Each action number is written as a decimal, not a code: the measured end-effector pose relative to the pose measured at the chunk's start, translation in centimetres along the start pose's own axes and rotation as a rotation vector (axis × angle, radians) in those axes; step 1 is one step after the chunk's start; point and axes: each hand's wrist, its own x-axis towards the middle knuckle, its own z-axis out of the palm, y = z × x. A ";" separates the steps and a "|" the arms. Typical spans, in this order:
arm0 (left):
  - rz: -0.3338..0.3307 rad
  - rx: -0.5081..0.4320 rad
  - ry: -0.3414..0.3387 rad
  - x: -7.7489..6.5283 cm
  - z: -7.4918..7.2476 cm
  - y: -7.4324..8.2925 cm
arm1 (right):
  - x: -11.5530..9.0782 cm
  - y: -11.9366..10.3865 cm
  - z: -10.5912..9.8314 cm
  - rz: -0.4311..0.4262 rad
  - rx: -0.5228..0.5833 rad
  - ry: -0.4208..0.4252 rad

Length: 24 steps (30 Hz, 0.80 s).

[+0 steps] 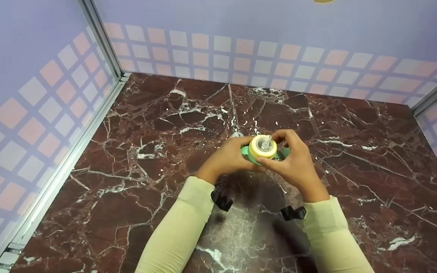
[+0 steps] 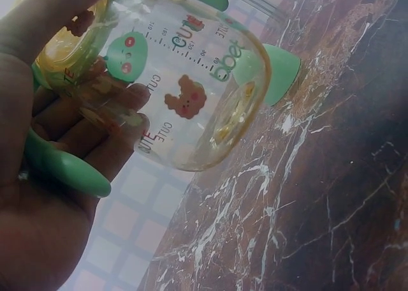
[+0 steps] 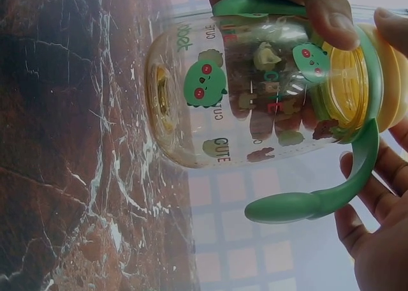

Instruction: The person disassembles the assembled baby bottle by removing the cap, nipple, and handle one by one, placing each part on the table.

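Note:
A clear baby bottle (image 1: 264, 148) with a yellow collar, green side handles and a clear nipple-like top stands roughly upright between both hands. Cartoon prints and measuring marks cover its see-through body (image 2: 191, 67). My left hand (image 1: 231, 157) grips the bottle from the left, its fingers behind the body and a green handle (image 2: 76, 170) by the palm. The right hand (image 1: 296, 163) holds the yellow collar (image 3: 390, 80) from the right between thumb and fingers. Below its fingers in the right wrist view hangs the other green handle (image 3: 306, 205).
A dark red marble tabletop (image 1: 157, 197) with white veins lies under the hands. Purple panels with pink and white squares (image 1: 211, 49) stand at the back and sides, joined by metal rails (image 1: 101, 38). A rounded green piece (image 2: 284, 74) shows behind the bottle's base.

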 end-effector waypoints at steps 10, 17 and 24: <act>0.006 -0.009 -0.005 0.0 0.0 -0.1 | 0.0 0.0 -0.1 -0.016 0.026 -0.008; -0.013 0.001 -0.008 0.0 0.0 0.2 | -0.1 -0.8 -0.3 0.018 0.087 -0.023; -0.018 -0.001 -0.014 0.0 -0.1 0.2 | 0.0 0.2 -0.3 -0.020 0.121 -0.039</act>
